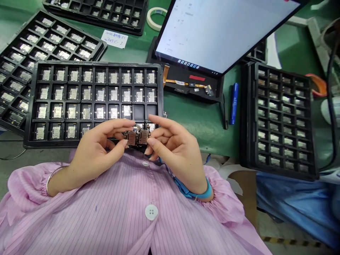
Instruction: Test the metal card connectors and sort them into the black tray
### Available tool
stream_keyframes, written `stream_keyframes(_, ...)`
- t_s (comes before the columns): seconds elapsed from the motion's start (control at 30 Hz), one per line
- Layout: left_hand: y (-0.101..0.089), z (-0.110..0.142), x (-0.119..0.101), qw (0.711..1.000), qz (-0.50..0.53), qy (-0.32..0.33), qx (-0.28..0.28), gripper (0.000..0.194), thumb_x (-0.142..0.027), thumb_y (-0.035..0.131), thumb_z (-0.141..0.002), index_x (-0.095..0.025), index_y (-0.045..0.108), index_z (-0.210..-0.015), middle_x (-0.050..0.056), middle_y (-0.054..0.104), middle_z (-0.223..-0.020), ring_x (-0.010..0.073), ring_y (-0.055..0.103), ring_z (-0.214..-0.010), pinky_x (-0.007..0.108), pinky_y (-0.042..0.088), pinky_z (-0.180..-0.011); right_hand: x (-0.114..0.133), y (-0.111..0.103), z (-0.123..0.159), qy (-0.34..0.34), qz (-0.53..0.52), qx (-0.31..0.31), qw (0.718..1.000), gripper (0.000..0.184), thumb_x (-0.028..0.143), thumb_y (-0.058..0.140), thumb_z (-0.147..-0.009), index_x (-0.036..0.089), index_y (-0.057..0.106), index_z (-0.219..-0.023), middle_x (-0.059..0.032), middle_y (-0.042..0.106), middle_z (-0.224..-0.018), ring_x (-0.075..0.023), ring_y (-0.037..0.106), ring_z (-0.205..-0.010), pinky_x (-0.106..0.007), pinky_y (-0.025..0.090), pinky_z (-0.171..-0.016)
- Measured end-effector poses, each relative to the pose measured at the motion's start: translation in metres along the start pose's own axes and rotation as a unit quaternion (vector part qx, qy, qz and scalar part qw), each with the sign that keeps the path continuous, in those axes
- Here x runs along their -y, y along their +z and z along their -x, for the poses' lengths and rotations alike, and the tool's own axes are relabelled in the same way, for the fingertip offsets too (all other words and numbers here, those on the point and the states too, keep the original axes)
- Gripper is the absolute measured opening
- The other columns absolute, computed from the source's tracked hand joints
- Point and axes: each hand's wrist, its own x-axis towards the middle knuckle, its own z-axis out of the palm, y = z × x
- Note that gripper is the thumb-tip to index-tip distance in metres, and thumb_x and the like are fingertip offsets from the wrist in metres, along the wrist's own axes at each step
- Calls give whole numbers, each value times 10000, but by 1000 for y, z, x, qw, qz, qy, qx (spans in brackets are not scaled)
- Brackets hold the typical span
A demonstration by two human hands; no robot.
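Both hands meet over the near edge of a black compartment tray [97, 103], close to my body. My left hand [103, 141] pinches a small circuit board [131, 138] between thumb and fingers. Beside it, a second small circuit board [143, 136] is gripped by my right hand [175, 148], its index finger stretched out. The two boards are side by side, brown metal faces upward; whether they touch I cannot tell. Most of the tray's pockets hold boards with silvery metal parts. Two pockets at the right of the third row hold none. My hands hide part of the front row.
Another filled tray [39, 39] lies behind on the left, and one more [106, 10] at the back. A tilted screen [207, 32] stands over a black fixture with an orange flex cable [172, 81]. At right are a blue marker [234, 103], stacked trays [284, 117] and tape [155, 19] farther back.
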Motion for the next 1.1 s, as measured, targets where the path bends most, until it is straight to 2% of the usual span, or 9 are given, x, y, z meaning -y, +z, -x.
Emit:
stream_keyframes(0.63,1,-3,-3,1000,13,-14,13,351,-179,650,-851,-237,638,-1196,61,677,-1153,148,646,-831,191,535,-537,2,-1,-2,-3,11,-7,1000,369,215,684,-859,227,562,-1208,23,631,-763,-113,635,-553,-223,538,-431)
stream_keyframes(0.9,0,-4,-2,1000,18,-18,15,364,-187,654,-847,-237,638,-1206,83,657,-1234,232,660,-1039,203,545,-563,0,-2,-3,-22,56,-5,998,349,240,653,-884,245,577,-1225,10,634,-794,-111,598,-556,-256,495,-463)
stream_keyframes(1.1,-1,-4,1,1000,9,-11,15,358,-194,654,-859,-250,636,-1212,71,653,-1232,209,655,-1009,201,545,-572,-1,-1,-3,-27,57,-6,998,351,249,648,-892,261,585,-1237,6,632,-799,-109,531,-535,-270,458,-451)
